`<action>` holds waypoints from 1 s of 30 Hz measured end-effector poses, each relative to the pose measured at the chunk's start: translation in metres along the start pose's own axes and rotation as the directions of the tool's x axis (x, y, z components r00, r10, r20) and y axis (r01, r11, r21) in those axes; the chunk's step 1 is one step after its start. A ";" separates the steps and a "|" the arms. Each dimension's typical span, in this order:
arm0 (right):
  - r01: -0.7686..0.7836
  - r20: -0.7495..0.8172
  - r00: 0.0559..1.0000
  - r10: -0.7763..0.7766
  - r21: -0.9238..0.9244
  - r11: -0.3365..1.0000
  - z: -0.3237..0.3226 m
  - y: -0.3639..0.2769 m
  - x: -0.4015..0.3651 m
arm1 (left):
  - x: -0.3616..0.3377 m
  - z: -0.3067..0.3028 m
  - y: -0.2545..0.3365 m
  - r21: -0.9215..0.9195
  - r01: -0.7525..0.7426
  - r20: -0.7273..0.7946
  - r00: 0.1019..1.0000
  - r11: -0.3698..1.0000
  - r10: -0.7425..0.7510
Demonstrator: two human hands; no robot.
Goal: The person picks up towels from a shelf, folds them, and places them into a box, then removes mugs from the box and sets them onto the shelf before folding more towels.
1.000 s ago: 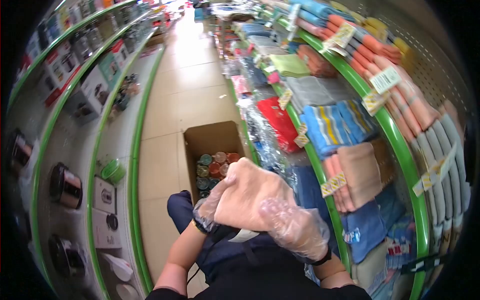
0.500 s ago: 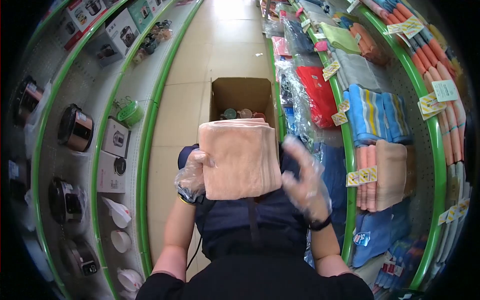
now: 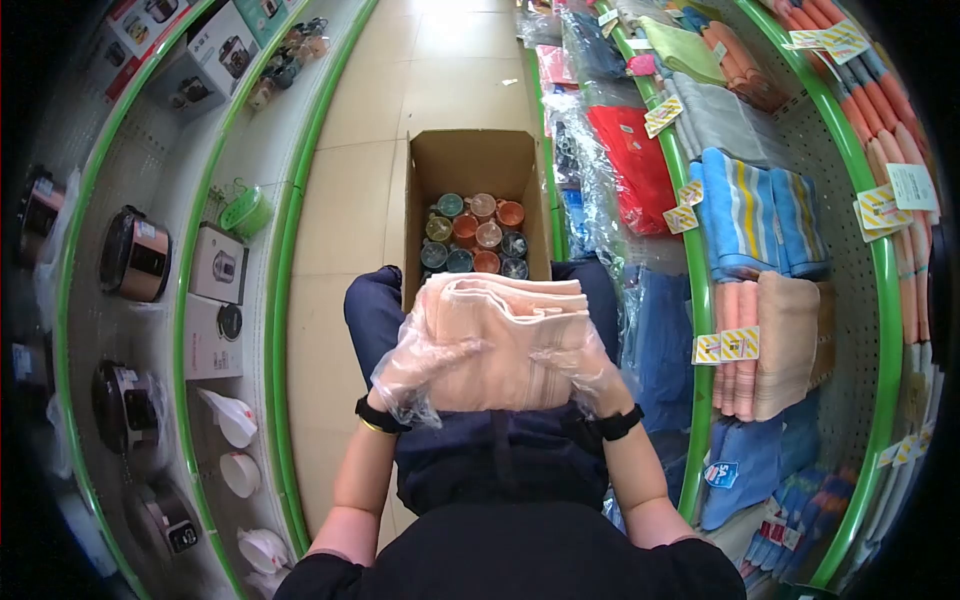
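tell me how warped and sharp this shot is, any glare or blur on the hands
Head view: heavy fisheye, the green shelf rails bow into arcs and the corners go black; head view: bright, even light, pale glare on the floor tiles up top; head view: the peach towel, left hand and right hand are sharp, goods near the rim smeared.
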State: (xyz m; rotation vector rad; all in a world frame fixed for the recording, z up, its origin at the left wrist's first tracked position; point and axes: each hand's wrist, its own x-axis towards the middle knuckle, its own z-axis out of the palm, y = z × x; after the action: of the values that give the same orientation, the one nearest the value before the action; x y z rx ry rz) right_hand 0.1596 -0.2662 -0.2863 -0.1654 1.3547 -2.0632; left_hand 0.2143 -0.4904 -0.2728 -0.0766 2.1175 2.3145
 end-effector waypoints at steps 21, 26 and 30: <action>0.199 0.013 0.980 -0.199 -0.089 0.976 0.002 -0.009 -0.008 | -0.015 0.017 0.009 0.132 -0.164 -0.264 0.945 0.978 0.194; 0.452 -0.016 0.891 -0.454 -0.074 0.889 0.001 0.010 -0.007 | -0.017 0.016 0.014 0.407 -0.261 -0.213 0.905 0.875 0.369; 0.474 0.141 0.881 -0.452 -0.260 0.842 -0.007 0.003 -0.006 | -0.029 0.013 0.028 0.500 -0.376 -0.174 0.839 0.780 0.516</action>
State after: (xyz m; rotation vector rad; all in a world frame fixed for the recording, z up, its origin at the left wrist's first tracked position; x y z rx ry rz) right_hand 0.1625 -0.2583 -0.2902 -0.7600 1.6895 -2.1952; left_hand 0.2414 -0.4795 -0.2429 0.1032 3.0844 2.0287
